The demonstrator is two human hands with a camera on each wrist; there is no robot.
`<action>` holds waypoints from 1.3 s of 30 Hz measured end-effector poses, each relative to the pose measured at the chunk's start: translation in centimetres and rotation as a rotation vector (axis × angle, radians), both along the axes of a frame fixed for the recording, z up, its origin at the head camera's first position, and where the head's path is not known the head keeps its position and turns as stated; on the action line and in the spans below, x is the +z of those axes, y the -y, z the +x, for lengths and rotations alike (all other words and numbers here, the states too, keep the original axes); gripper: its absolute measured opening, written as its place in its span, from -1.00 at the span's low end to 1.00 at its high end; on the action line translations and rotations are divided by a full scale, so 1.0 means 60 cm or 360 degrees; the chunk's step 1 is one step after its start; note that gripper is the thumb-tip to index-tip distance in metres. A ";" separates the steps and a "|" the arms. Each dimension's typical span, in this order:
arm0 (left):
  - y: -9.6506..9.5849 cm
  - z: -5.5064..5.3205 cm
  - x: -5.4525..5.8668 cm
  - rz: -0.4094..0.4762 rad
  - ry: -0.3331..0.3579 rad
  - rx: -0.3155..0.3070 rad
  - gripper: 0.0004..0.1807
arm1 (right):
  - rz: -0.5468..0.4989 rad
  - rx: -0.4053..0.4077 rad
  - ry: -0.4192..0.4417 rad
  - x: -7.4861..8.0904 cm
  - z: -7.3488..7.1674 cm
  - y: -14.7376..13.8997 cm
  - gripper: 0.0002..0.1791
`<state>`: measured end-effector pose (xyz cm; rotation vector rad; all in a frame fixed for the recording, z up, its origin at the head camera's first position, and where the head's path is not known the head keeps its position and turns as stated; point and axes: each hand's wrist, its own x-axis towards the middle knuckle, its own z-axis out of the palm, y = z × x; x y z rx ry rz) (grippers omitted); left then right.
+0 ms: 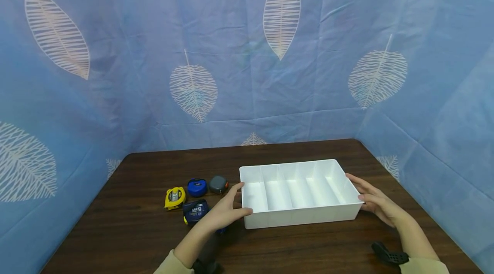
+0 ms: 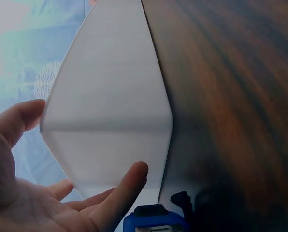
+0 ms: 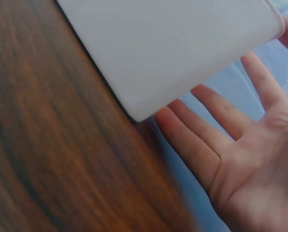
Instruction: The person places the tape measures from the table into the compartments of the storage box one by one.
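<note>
A white tray point(image 1: 301, 216) with several compartments sits on the dark wooden table. At its left end is my left hand point(image 1: 227, 212), its thumb by the front left corner and its fingers along the end wall. In the left wrist view, the thumb touches the rim and the fingers are spread, fairly straight. My right hand point(image 1: 380, 205) is at the opposite end. Its thumb lies at the front right corner, and in the right wrist view the extended fingers point(image 3: 221, 108) reach the end wall. Neither hand is curled round the tray.
Left of the tray lie tape measures: a yellow one point(image 1: 175, 198), a blue one point(image 1: 197, 187), a grey one point(image 1: 218, 184) and a dark blue one point(image 1: 194, 211) partly behind my left hand. Another blue one point(image 2: 156, 220) shows below that hand. Blue leaf-patterned cloth point(image 1: 239, 72) surrounds the table.
</note>
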<state>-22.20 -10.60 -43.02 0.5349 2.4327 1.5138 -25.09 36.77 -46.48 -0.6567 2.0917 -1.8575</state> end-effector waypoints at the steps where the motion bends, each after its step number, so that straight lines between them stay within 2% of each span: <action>1: 0.001 0.000 0.001 -0.0030 -0.0020 0.0001 -0.08 | 0.0006 -0.0007 0.0006 0.000 0.000 0.000 -0.31; 12: 0.015 -0.001 0.018 -0.0346 -0.0297 -0.0051 -0.19 | -0.0008 0.0019 0.0021 -0.002 -0.001 -0.002 -0.30; 20: 0.025 -0.001 0.028 -0.0557 -0.0451 -0.0106 -0.28 | -0.0014 0.0008 0.0040 -0.003 0.001 -0.001 -0.30; 29: 0.041 -0.003 0.038 -0.0562 -0.0537 -0.0179 -0.30 | 0.0004 -0.0003 0.0050 -0.002 0.003 0.000 -0.29; 39: 0.081 -0.002 0.056 -0.0527 -0.0565 -0.0044 -0.31 | 0.0035 -0.0019 0.0038 0.000 0.002 0.001 -0.28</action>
